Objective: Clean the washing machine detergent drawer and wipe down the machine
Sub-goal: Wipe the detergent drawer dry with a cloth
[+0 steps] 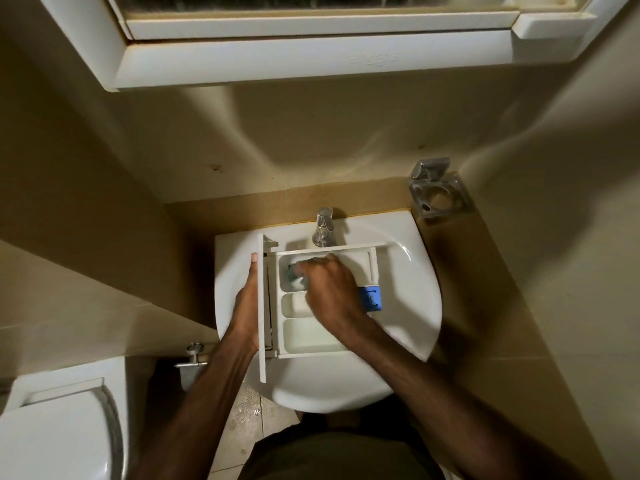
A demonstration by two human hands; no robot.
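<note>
L hand (246,303) grips drawer (311,336) front over sink (408,282); R hand (329,289) holds cloth (294,276) in far compartment

Home bathroom: washbasin (408,271), toilet (52,427), tap (323,226).

Only lettering: faint embossed word on the white cabinet (311,60) lower front edge, well above and beyond both hands, seen upside down and too blurred to read. Nothing legible on anything at or near the hands.
</note>
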